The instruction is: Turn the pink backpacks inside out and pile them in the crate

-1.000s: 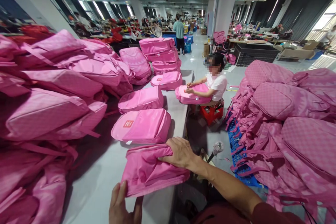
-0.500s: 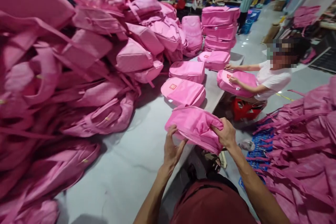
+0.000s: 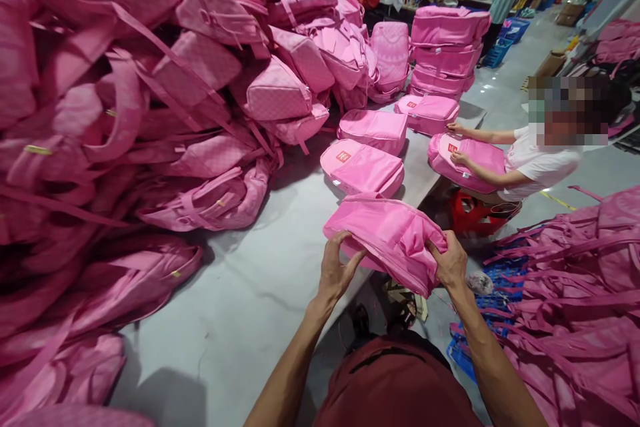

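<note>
Between my two hands a pink backpack (image 3: pixel 385 230) is held tilted over the table's near edge. My left hand (image 3: pixel 337 270) grips its left lower rim, thumb and fingers on either side of the fabric. At the other end, my right hand (image 3: pixel 450 260) is closed on the crumpled cloth. Just beyond lies a pink backpack with a red label (image 3: pixel 363 167), and behind that rests a second plain-looking one (image 3: pixel 373 130). The underside of the held backpack is hidden.
A big heap of pink backpacks (image 3: pixel 200 87) covers the left of the white table (image 3: pixel 240 300). Stacked backpacks (image 3: pixel 445 47) stand at the far end. A seated co-worker (image 3: pixel 540 160) handles a labelled backpack on the right. Below, more pink bags (image 3: pixel 580 293) lie over blue crates.
The camera view has turned left, so the scene sits further right. Both hands still hold the backpack, whose near side has opened slightly into a fold by my left hand.
</note>
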